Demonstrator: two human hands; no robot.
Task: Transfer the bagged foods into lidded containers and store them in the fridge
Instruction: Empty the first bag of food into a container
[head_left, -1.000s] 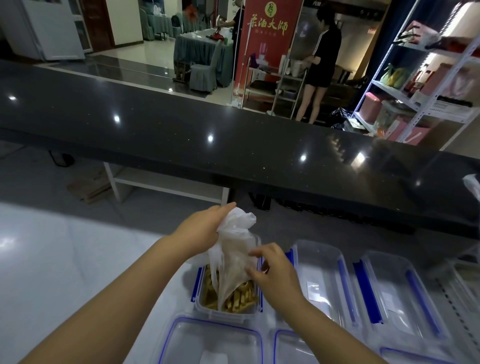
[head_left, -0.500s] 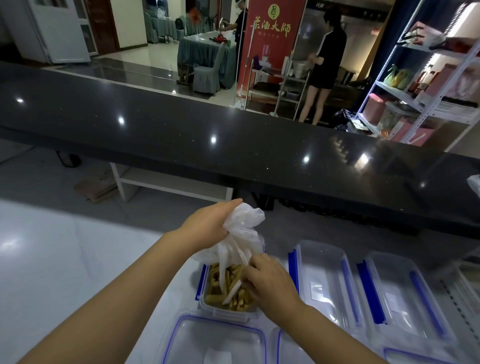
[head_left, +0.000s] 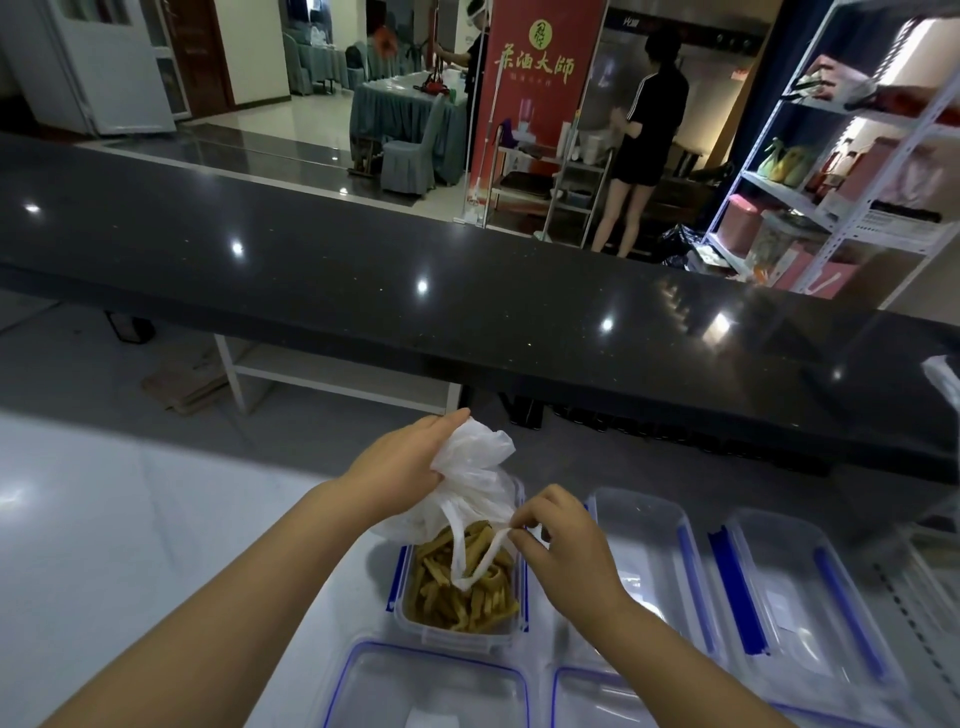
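Note:
A clear container with blue clips (head_left: 408, 621) sits on the white counter, filled with yellow-brown food strips (head_left: 462, 592). Above it hangs a crumpled white plastic bag (head_left: 475, 478). My left hand (head_left: 400, 467) grips the bunched top of the bag. My right hand (head_left: 563, 545) pinches one of the bag's handle loops, which trails down onto the food. The bag looks nearly empty.
Two more empty clear containers (head_left: 649, 561) (head_left: 795, 597) stand to the right, and two lids (head_left: 431, 686) (head_left: 597, 696) lie at the near edge. A black raised counter (head_left: 467, 291) runs across ahead. A person (head_left: 644, 140) stands beyond it near white shelving (head_left: 852, 171).
The bag has been lifted off the container and bunched up, leaving the food strips uncovered. My right hand moved from the bag's lower side to pinching a handle loop.

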